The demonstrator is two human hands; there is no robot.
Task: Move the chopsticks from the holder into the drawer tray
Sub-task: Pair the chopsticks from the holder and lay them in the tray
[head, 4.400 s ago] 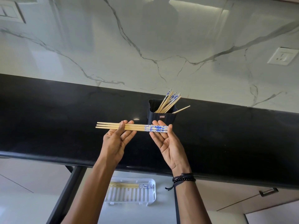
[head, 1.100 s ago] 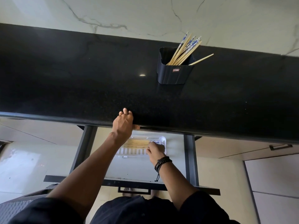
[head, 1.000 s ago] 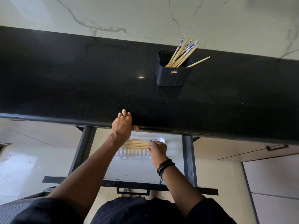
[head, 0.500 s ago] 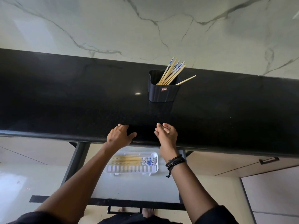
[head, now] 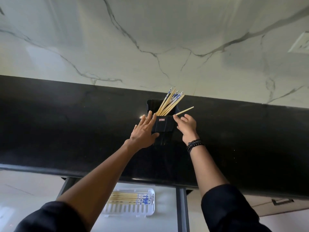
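A black square holder point(head: 164, 125) stands at the back of the black countertop with several wooden chopsticks point(head: 170, 103) with blue-patterned tops leaning out of it to the right. My left hand point(head: 144, 131) lies flat against the holder's left side, fingers spread. My right hand point(head: 186, 127) is at the holder's right corner, fingertips by its rim just under one low-lying chopstick point(head: 184, 110), holding nothing. Below, the white slotted tray point(head: 128, 210) in the open drawer holds several chopsticks point(head: 128, 197) laid sideways.
The black countertop point(head: 66, 131) runs the full width, backed by a white marble wall. A wall socket point(head: 301, 43) sits at the far right. The open drawer's dark rails point(head: 181, 210) frame the tray; a cabinet handle point(head: 282, 201) is at the lower right.
Both hands rose from the drawer tray, where the chopsticks were left, over the counter edge and reached forward to the holder. The view tilted upward.
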